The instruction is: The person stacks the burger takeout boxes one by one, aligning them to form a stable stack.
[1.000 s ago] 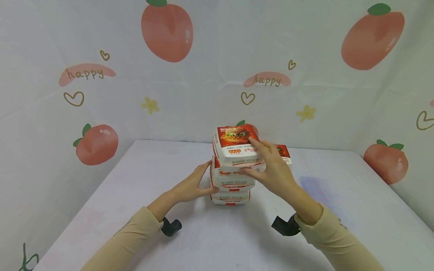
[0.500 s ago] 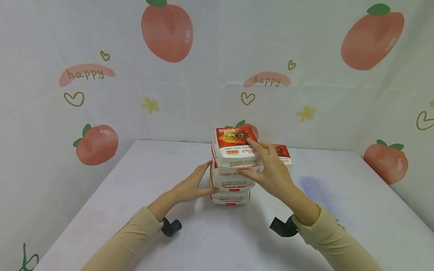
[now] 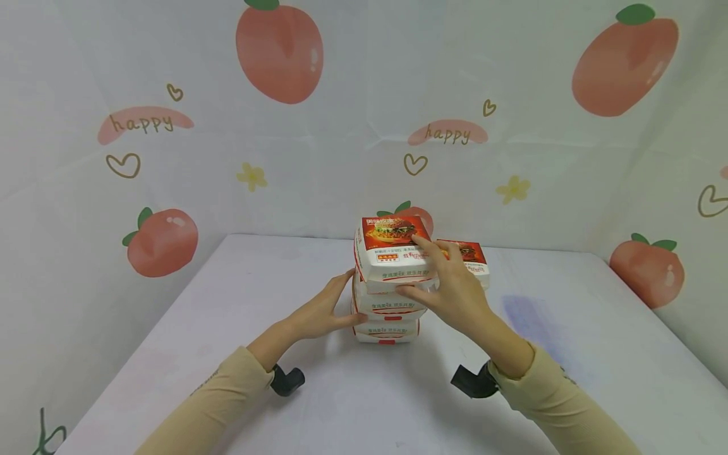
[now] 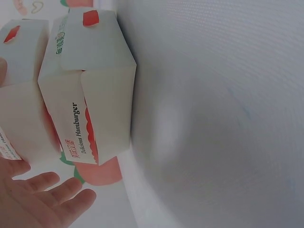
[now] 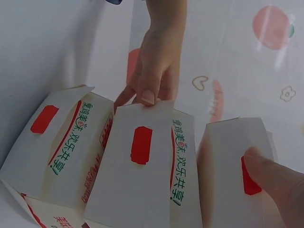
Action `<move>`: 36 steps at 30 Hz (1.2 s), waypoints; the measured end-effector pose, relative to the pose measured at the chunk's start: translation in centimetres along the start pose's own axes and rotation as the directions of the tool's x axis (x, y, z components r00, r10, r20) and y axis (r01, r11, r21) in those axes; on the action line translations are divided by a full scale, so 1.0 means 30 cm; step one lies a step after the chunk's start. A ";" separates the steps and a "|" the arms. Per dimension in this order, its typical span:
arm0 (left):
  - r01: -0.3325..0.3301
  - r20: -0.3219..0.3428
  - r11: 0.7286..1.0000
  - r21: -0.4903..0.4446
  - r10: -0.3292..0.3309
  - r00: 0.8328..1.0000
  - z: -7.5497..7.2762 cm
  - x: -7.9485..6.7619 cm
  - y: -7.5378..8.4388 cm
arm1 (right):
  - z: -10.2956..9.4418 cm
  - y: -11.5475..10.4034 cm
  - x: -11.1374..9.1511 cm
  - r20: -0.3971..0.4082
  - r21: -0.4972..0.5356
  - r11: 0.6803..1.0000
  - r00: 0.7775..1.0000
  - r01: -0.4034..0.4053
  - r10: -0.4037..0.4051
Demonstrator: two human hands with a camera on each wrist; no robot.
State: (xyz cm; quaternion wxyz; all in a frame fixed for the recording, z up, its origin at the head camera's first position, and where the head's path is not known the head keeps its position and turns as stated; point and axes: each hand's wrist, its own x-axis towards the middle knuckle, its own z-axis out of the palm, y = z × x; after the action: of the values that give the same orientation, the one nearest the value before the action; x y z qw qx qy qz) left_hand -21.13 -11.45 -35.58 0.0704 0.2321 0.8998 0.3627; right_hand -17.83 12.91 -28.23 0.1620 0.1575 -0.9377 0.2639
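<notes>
Three white-and-red paper hamburger boxes are piled up in the head view. My right hand (image 3: pixel 455 287) grips the top box (image 3: pixel 392 268), its thumb (image 5: pixel 266 171) on the red front tab. That box sits over the middle box (image 3: pixel 392 308), slightly tilted; whether the two touch is unclear. Around the left side of the middle box spans my left hand (image 3: pixel 318 314), thumb at the front edge, index finger toward the back. Its other fingers (image 4: pixel 61 199) stretch past the side. The bottom box (image 4: pixel 102 95) rests on the table, apart from both hands.
Another hamburger box (image 3: pixel 474 265) stands behind the pile to the right, partly hidden by my right hand. A white cloth covers the table (image 3: pixel 364 404). Close behind rises a fruit-printed curtain (image 3: pixel 352 76). Black wrist mounts (image 3: pixel 474 381) jut out under the sleeves.
My right hand has lowered the top box a little and shifted it slightly left over the middle one. The left hand has stayed in place on the middle box.
</notes>
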 end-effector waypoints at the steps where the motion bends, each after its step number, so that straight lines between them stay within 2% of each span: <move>1: -0.003 -0.001 1.000 -0.001 0.003 1.000 0.000 0.000 0.000 | 0.001 0.000 0.000 0.002 -0.003 1.000 1.000 -0.002 0.002; 36: -0.005 -0.009 1.000 -0.003 0.005 1.000 0.002 0.002 0.001 | 0.011 -0.006 -0.003 0.005 -0.044 0.999 1.000 -0.014 0.014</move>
State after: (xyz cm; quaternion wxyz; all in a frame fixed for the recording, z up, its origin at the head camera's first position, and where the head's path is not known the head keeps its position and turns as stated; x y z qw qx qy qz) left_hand -21.14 -11.37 -35.60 0.0656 0.2328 0.8990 0.3652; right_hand -17.74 12.61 -28.46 0.1610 0.1481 -0.9448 0.2439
